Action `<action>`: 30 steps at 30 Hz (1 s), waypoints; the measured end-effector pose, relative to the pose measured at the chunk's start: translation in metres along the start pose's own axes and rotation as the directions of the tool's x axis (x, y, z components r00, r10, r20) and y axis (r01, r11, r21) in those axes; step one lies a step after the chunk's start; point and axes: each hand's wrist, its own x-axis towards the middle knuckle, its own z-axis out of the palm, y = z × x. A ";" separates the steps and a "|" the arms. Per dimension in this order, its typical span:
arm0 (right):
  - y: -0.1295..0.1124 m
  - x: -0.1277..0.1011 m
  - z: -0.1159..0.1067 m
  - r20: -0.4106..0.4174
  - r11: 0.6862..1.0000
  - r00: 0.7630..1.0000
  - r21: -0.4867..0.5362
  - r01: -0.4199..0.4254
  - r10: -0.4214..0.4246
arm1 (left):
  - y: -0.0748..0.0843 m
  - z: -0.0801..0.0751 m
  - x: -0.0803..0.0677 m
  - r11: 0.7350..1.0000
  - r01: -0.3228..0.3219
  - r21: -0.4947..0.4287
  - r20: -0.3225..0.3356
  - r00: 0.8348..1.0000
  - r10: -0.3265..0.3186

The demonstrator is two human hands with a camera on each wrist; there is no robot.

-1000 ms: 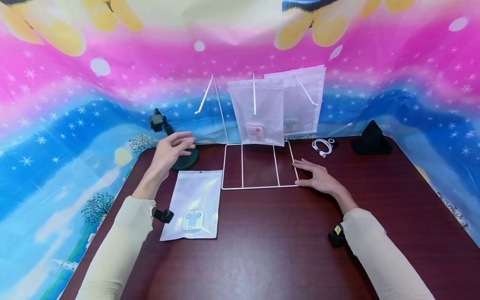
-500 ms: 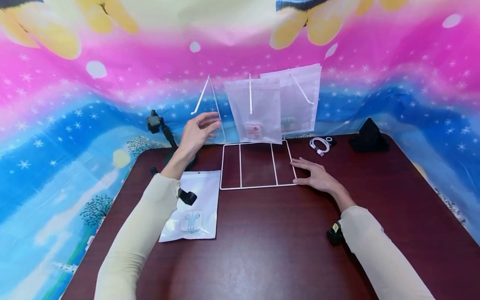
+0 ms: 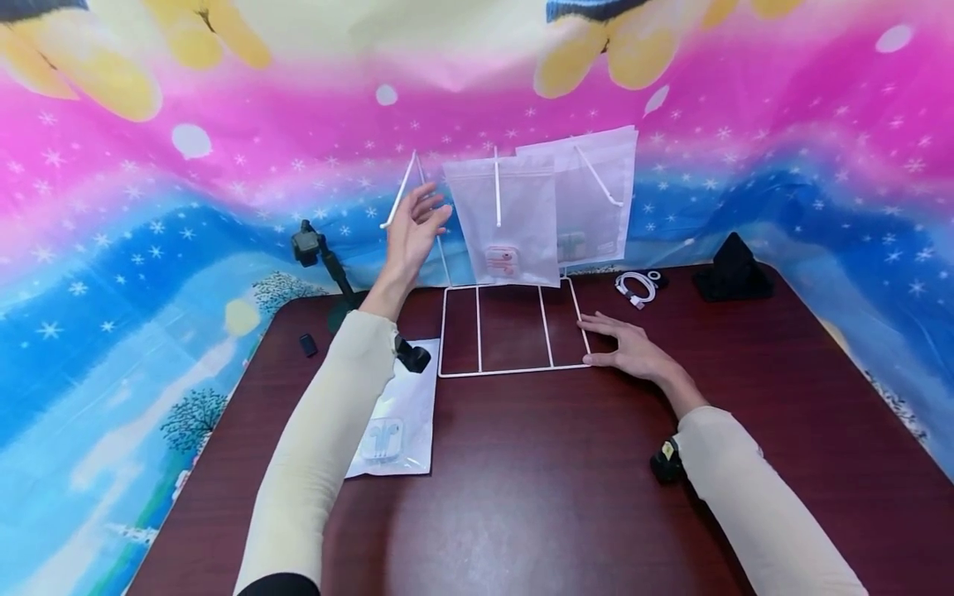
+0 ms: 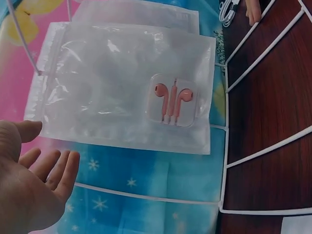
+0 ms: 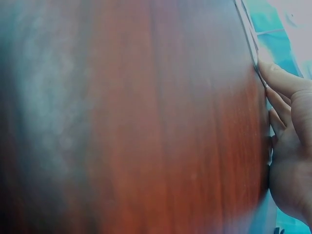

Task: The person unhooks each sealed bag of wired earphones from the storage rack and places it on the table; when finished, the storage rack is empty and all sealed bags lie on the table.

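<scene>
Head view showed our left hand [image 3: 412,234] raised with a wide, empty grip just beside the rack's [image 3: 514,371] front hanging bag [image 3: 508,217], which held pink earphones [image 4: 171,100]. Our right hand [image 3: 624,348] lay flat on the desk [image 3: 522,497], fingers relaxed, touching the rack's base corner.

I see a dark reddish wood-grain table [image 3: 522,463] with a smooth, faintly glossy top. The rack [image 3: 514,331] on it looks like thin white-coated wire. The hanging pouch [image 4: 122,87] is frosted, semi-clear plastic, slightly crinkled, around glossy pink earphones [image 4: 171,99]. The flat pouch [image 3: 398,414] on the table has a shinier, pearly plastic face. The backdrop [image 3: 112,248] is printed sheet with a light sheen.
</scene>
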 end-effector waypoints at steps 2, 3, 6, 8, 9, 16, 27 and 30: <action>0.001 0.000 -0.001 0.000 1.000 1.000 -0.002 -0.002 0.002 | -0.001 0.005 0.005 1.000 0.001 0.009 -0.005 1.000 -0.001; 0.001 0.000 -0.001 0.000 1.000 1.000 -0.001 -0.003 0.003 | -0.002 0.007 0.007 1.000 0.000 0.018 -0.004 1.000 0.000; 0.001 0.000 0.000 -0.002 1.000 1.000 0.005 -0.004 0.004 | -0.003 0.013 0.011 0.998 -0.012 0.063 -0.003 1.000 0.012; 0.001 0.000 0.000 -0.003 1.000 1.000 0.008 -0.008 0.008 | -0.004 0.017 0.010 0.996 -0.026 0.088 -0.016 0.999 0.028; 0.001 0.000 0.001 -0.002 1.000 1.000 0.008 -0.007 0.007 | -0.004 0.018 0.009 0.995 -0.032 0.093 -0.025 0.999 0.035; 0.000 0.000 0.000 0.001 1.000 1.000 0.004 -0.005 0.005 | -0.004 0.021 -0.002 0.995 -0.079 0.056 -0.071 0.994 0.083; -0.002 -0.001 -0.002 -0.003 1.000 1.000 0.004 0.002 -0.002 | 0.006 0.029 -0.015 0.990 -0.137 0.021 -0.117 0.983 0.139; -0.002 -0.001 -0.002 -0.001 1.000 1.000 0.003 0.004 -0.004 | 0.011 0.029 -0.022 0.983 -0.162 0.086 -0.110 0.979 0.171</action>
